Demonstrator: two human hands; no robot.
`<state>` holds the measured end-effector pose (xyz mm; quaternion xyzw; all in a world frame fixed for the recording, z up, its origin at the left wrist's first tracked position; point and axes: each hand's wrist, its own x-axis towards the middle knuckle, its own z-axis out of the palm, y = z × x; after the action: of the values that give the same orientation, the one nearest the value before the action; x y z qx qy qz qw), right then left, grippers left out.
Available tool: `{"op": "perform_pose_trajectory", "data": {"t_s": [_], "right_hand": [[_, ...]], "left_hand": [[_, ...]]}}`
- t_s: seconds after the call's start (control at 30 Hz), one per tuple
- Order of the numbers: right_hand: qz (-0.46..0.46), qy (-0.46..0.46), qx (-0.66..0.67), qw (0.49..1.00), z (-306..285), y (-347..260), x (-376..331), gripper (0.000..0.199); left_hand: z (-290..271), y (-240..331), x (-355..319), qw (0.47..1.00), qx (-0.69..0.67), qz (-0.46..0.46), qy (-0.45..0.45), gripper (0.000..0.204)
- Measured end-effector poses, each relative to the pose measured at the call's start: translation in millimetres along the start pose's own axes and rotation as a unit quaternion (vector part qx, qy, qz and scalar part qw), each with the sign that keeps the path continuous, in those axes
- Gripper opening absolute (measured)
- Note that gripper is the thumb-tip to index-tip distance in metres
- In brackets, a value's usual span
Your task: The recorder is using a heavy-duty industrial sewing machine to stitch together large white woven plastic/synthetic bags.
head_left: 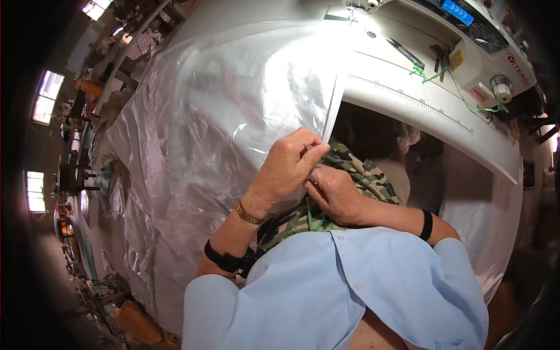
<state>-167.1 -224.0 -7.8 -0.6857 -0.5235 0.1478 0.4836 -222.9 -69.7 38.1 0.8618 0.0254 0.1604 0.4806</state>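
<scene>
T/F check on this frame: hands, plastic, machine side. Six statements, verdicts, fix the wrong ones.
1. The left hand is at the edge of the clear plastic sheet. True.
2. The gold wristband is on the right wrist. False: it is on the left wrist.
3. The right hand is close beside the left one. True.
4. Most of the plastic sheet spreads to the right of the hands. False: it spreads to their left.
5. Green string lies by the sewing machine. True.
6. The machine's lit screen is red. False: it is blue.
</scene>
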Motion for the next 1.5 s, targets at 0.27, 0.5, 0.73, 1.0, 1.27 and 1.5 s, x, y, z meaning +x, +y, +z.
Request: {"op": "perform_pose_trajectory", "data": {"t_s": [0.27,0.5,0.73,1.0,1.27,1.5], "right_hand": [[-0.085,-0.08,-0.012,0.993,-12.0,3.1,27.1,0.011],[0.039,-0.161,-0.071,0.984,-95.5,3.3,69.1,0.02],[-0.051,0.162,-0.338,0.926,-147.0,82.2,146.4,0.03],[-0.027,0.115,-0.395,0.911,-161.9,96.8,164.1,0.028],[0.008,0.087,-0.414,0.906,-160.6,96.1,165.5,0.033],[0.0,0.089,-0.4,0.912,-161.2,96.0,164.3,0.035]], "left_hand": [[-6.2,4.8,-7.6,0.985,-0.084,-0.134,0.069,0.014],[-0.2,10.3,-13.3,0.992,0.016,-0.014,0.127,0.029],[14.0,7.0,-11.9,0.99,0.094,0.031,0.105,0.029],[23.4,-11.6,5.7,0.985,0.147,0.081,0.044,0.019],[15.1,-20.8,23.4,0.981,0.168,0.079,0.053,0.019],[9.7,-21.0,87.7,0.974,0.178,0.13,0.047,0.013]]}}
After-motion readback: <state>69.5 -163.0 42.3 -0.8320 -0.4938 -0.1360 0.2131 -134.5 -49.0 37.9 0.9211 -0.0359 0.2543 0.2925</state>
